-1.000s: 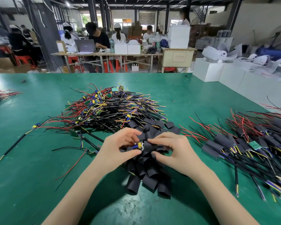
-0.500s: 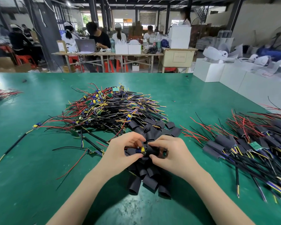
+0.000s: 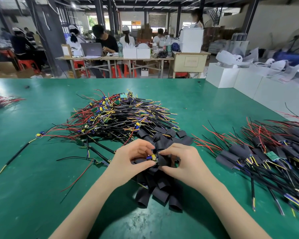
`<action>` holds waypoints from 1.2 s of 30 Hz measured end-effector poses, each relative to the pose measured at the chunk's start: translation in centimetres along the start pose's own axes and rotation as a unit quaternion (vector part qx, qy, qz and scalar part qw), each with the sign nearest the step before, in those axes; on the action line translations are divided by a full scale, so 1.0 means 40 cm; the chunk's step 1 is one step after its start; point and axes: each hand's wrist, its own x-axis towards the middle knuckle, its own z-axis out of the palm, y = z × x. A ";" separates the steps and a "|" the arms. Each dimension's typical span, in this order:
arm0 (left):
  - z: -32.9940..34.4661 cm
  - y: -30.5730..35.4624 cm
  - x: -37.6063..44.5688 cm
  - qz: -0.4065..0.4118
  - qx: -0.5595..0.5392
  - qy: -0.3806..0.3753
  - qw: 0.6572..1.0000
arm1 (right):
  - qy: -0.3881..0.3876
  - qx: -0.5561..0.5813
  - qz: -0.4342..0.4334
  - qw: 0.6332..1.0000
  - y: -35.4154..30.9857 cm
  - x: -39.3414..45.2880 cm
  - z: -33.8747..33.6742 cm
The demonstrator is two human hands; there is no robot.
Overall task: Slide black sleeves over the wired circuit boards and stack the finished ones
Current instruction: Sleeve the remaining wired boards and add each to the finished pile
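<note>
Left hand (image 3: 135, 157) pinches the board (image 3: 152, 157), right hand (image 3: 178, 161) grips the sleeve (image 3: 164, 160); hands have closed together, sleeve mouth now at the board, barely on.

Green table (image 3: 33, 152) bears wired boards (image 3: 121, 118), black sleeves (image 3: 155, 190), sleeved boards (image 3: 259, 156).

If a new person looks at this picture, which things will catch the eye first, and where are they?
First, the two hands near the middle: the left hand pinches a small circuit board while the right hand holds a black sleeve at it, over a heap of loose sleeves. Behind them lies a big tangle of unsleeved wired boards. At the right sits the pile of finished ones on the green table.
</note>
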 end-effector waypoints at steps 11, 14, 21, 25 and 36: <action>0.000 0.003 0.000 0.026 0.010 -0.012 1.000 | 0.013 0.022 0.039 0.999 0.006 0.002 0.011; -0.001 0.002 -0.001 0.025 0.013 -0.010 1.000 | 0.020 0.029 0.055 0.998 0.004 0.001 0.014; -0.003 0.001 -0.001 0.002 0.033 0.000 0.999 | 0.008 0.030 0.081 0.996 0.003 0.001 0.009; 0.001 -0.006 -0.001 -0.021 0.026 0.018 0.999 | 0.012 0.002 0.081 0.997 0.001 0.002 0.008; -0.012 -0.009 0.002 -0.011 0.021 0.017 1.000 | 0.013 0.029 0.072 0.997 -0.004 0.000 0.003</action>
